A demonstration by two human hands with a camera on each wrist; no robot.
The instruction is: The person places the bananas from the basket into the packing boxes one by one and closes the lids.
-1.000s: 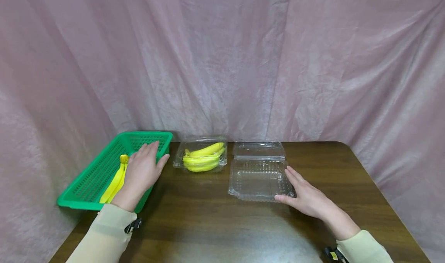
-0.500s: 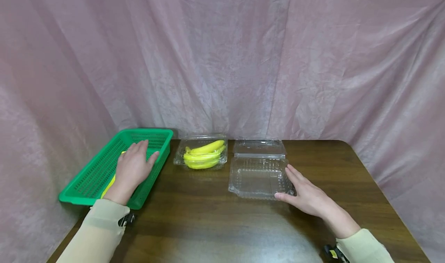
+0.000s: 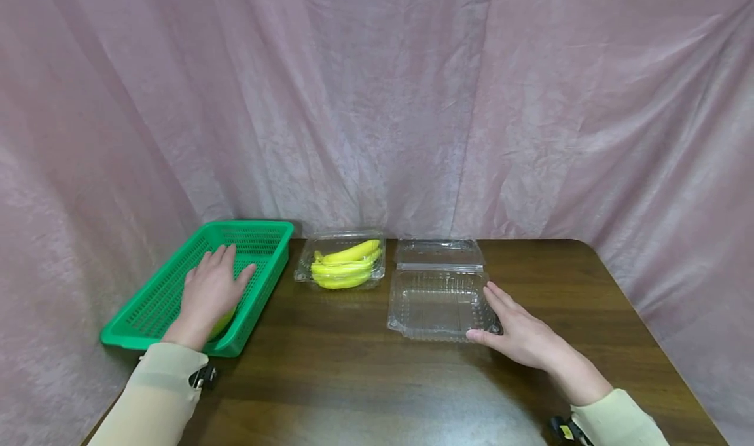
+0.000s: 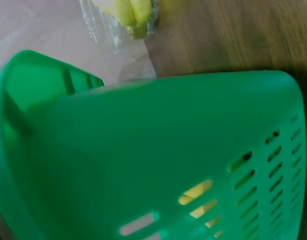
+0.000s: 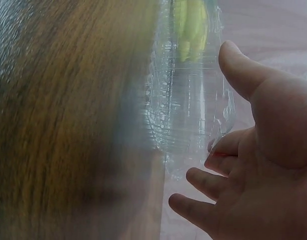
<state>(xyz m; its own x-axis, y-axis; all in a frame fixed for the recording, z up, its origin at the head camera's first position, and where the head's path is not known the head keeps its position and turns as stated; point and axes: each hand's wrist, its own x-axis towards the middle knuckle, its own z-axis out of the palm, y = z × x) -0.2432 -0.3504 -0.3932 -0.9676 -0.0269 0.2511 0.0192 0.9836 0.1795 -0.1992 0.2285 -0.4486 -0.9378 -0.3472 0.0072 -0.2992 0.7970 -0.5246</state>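
My left hand (image 3: 209,294) is inside the green basket (image 3: 268,295), fingers extended and thumb spread, above a bunch of bananas (image 3: 222,325) mostly hidden beneath it. The basket's wall fills most of the left wrist view, with bits of yellow showing through its slots. My right hand (image 3: 524,331) lies with straight fingers and thumb apart at the right front corner of a clear plastic clamshell box (image 3: 438,302), whose lid (image 3: 438,255) is folded back toward the curtain. In the right wrist view the box's ridged wall (image 5: 186,107) runs beside the fingers.
Between basket and open box stands another clear clamshell (image 3: 306,272) with bananas (image 3: 344,269) inside. All stand on a brown wooden table (image 3: 365,393), with a pink curtain (image 3: 377,105) hanging behind its far edge.
My left hand has moved left within the basket, covering the bananas, whose stem end showed a second ago. The right hand stays at the box corner.
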